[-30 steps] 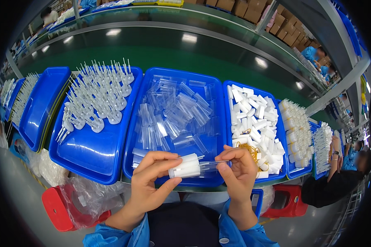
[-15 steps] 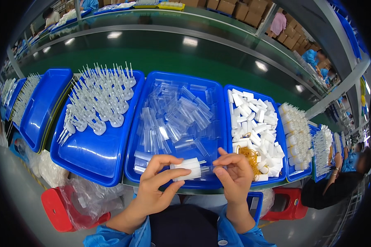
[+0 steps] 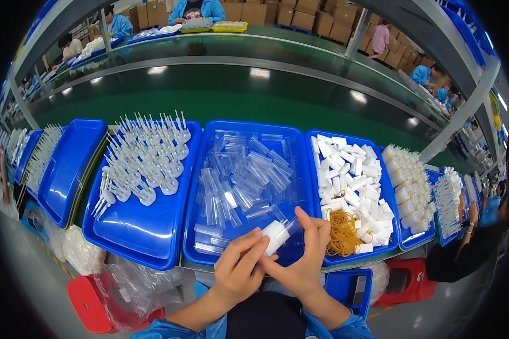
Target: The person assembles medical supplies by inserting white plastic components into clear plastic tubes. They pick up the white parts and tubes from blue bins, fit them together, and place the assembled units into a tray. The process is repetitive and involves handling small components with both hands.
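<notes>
My left hand point(image 3: 238, 271) pinches a white block-like piece point(image 3: 276, 235) between its thumb and fingers. Thin clear prongs stick out of the piece's upper right end. My right hand point(image 3: 302, 265) is beside it with thumb and index finger spread wide. Its thumb is close to the lower end of the piece; whether they touch I cannot tell. Under both hands is a blue tray point(image 3: 195, 198) of clear plastic sleeves point(image 3: 249, 169). Right of it, another blue tray point(image 3: 316, 186) holds white blocks point(image 3: 353, 175) and tan rubber bands point(image 3: 343, 231).
To the left, a blue tray point(image 3: 131, 240) carries translucent stemmed parts point(image 3: 147, 161). More blue trays point(image 3: 68, 169) stand farther left. White stacked parts point(image 3: 407, 186) are at the right. Beyond runs a green conveyor belt point(image 3: 232, 93). Red stools point(image 3: 87, 305) flank me; several co-workers point(image 3: 198, 10) sit farther off.
The white piece has turned from nearly level to steeply tilted, prongs up. My right thumb has moved from the prongs toward the lower end, and its index finger stretches upward. The view has shifted.
</notes>
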Demonstrator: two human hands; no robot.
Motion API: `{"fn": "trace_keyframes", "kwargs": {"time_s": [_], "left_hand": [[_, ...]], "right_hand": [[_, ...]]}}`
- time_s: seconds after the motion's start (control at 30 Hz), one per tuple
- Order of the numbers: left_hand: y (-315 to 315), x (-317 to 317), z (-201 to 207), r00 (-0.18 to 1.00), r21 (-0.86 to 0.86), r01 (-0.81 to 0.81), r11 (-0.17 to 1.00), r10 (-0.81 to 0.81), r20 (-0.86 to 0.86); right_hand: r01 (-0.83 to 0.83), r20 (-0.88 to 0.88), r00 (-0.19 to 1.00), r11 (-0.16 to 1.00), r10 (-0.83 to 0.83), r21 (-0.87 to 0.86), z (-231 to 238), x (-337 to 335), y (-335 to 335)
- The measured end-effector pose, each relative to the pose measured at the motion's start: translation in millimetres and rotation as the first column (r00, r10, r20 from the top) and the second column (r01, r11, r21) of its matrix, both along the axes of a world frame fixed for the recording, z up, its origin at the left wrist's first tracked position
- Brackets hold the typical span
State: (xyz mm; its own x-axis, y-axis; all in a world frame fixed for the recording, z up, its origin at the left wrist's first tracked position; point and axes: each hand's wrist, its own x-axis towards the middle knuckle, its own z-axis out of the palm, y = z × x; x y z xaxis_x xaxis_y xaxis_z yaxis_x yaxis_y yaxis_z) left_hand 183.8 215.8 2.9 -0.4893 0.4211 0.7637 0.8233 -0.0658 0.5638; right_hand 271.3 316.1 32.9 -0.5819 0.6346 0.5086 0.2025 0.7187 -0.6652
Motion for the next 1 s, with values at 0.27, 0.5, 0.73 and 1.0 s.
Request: {"fn": "trace_keyframes", "kwargs": {"time_s": [0.27,0.5,0.73,1.0], "left_hand": [[-1.5,-7.7,0.5,0.998,-0.001,-0.022,1.0,0.022,0.052],[-24.3,-38.7,10.7,0.964,0.077,-0.029,0.997,0.008,0.266],[-27.3,-34.9,14.8,0.702,0.316,0.159,0.936,-0.332,0.63],[-29.9,-33.3,17.0,0.769,0.188,0.264,0.946,-0.324,0.551]], "right_hand": [[-0.074,0.014,0.997,0.959,0.073,0.274,-2.4,-9.1,4.2],[-0.137,0.15,0.983,0.969,0.107,0.205,-6.7,-21.9,47.4],[-0.134,0.341,0.94,0.933,0.013,0.333,-17.9,-26.3,46.3],[-0.32,-0.17,0.945,0.892,0.278,-0.319,5.0,2.1,50.6]]}}
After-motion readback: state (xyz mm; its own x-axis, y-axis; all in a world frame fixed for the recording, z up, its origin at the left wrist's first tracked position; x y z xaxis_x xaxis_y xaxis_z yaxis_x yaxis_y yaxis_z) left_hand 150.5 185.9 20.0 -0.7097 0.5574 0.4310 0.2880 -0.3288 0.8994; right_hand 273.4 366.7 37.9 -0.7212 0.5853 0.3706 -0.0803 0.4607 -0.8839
